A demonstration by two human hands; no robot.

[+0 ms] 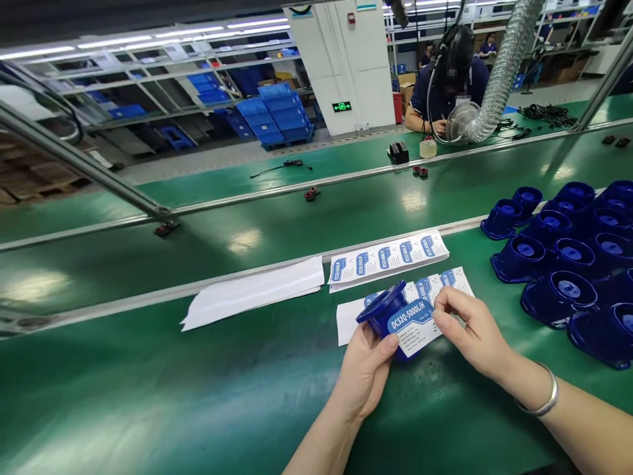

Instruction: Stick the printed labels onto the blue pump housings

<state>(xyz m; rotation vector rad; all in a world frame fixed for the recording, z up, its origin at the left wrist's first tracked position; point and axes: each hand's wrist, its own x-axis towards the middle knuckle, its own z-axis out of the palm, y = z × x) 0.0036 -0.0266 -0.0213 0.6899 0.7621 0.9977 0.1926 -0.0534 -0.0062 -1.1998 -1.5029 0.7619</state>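
Note:
My left hand (366, 366) is closed around a blue plastic pump housing (383, 309), which it holds tilted above the green bench. Against the housing's side lies a blue and white printed label (413, 324) reading DC52Q-5000L/H. The thumb and forefinger of my right hand (465, 326) pinch the label's right edge. Behind the housing, a sheet of similar labels (457, 280) rests on the bench, partly hidden by my hands and the part. Farther back is a stack of label sheets (388, 259).
White paper sheets (254, 290) lie to the left along a metal strip. Several blue housings (573, 290) stand in rows at right. Across the green bench (208, 389), a co-worker (448, 86) sits near a flexible duct (512, 72). Small dark red parts (310, 194) lie on the middle surface.

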